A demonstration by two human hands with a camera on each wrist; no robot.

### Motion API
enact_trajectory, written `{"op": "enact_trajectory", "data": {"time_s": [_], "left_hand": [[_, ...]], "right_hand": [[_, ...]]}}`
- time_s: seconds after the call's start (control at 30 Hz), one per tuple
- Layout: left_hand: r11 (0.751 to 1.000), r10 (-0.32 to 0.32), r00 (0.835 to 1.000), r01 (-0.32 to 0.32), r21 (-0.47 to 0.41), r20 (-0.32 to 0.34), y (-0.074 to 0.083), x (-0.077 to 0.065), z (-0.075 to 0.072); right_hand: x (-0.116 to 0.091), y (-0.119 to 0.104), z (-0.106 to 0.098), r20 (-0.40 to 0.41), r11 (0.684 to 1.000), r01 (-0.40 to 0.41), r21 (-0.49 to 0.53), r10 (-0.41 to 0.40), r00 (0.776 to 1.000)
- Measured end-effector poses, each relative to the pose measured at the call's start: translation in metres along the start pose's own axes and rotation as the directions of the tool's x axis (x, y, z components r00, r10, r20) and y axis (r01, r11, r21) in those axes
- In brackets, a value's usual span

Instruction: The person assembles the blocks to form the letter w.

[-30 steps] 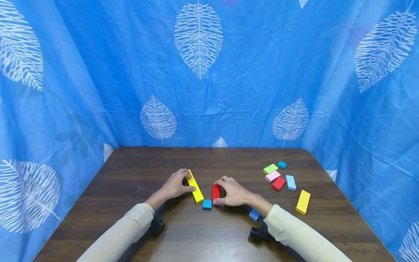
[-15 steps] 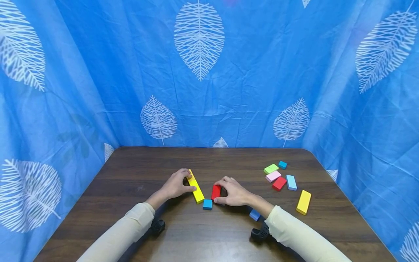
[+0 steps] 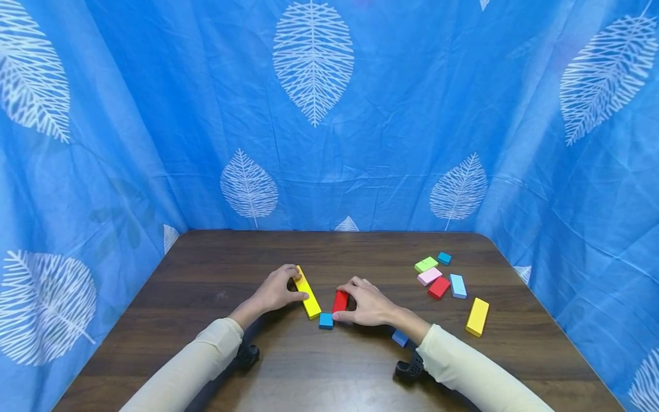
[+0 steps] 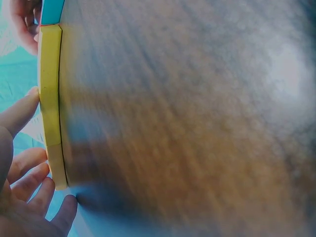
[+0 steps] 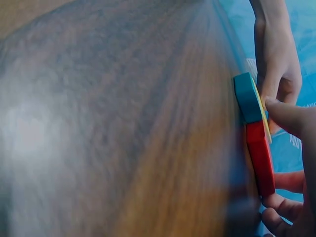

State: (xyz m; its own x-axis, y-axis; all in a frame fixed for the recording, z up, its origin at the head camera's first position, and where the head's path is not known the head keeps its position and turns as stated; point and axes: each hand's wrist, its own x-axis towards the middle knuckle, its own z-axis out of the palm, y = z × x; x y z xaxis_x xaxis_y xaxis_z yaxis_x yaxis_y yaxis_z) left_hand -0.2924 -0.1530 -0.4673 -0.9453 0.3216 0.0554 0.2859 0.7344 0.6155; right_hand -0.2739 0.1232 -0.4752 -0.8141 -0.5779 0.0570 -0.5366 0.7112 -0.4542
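My left hand (image 3: 274,292) holds a long yellow block (image 3: 310,301) flat on the table, thumb on its side and fingers toward its far end. In the left wrist view the yellow block (image 4: 50,89) shows a change of shade partway along. My right hand (image 3: 369,305) pinches a red block (image 3: 340,300), thumb at its near end and fingertips at its far end. Between their near ends lies a small blue block (image 3: 326,321), close against both. In the right wrist view the red block (image 5: 260,158) stands right at the blue block (image 5: 248,98).
To the right on the brown table (image 3: 288,377) lie a yellow block (image 3: 477,317), a light blue one (image 3: 457,286), a red one (image 3: 439,288), a pink one (image 3: 429,277), a green one (image 3: 426,264) and a small blue one (image 3: 444,258). Another blue block (image 3: 400,337) is partly under my right forearm.
The red block has turned slightly, its near end shifting left toward the small blue block, with my right thumb following. My left hand and the yellow block have stayed put.
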Motion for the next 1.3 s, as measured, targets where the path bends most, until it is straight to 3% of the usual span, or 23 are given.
{"op": "enact_trajectory", "data": {"time_s": [0.2,1.3], "left_hand": [[1.000,0.002,1.000,-0.002,0.000,0.004,-0.0003,0.0006,0.0002],[1.000,-0.009,1.000,0.009,0.011,0.001,-0.0021,0.0006,0.0004]], "right_hand": [[0.0016,-0.0013,0.0045,-0.013,0.999,-0.016,-0.037,0.016,1.000],[0.0032,-0.0041,0.0074,0.007,0.999,-0.001,-0.035,0.002,1.000]]}}
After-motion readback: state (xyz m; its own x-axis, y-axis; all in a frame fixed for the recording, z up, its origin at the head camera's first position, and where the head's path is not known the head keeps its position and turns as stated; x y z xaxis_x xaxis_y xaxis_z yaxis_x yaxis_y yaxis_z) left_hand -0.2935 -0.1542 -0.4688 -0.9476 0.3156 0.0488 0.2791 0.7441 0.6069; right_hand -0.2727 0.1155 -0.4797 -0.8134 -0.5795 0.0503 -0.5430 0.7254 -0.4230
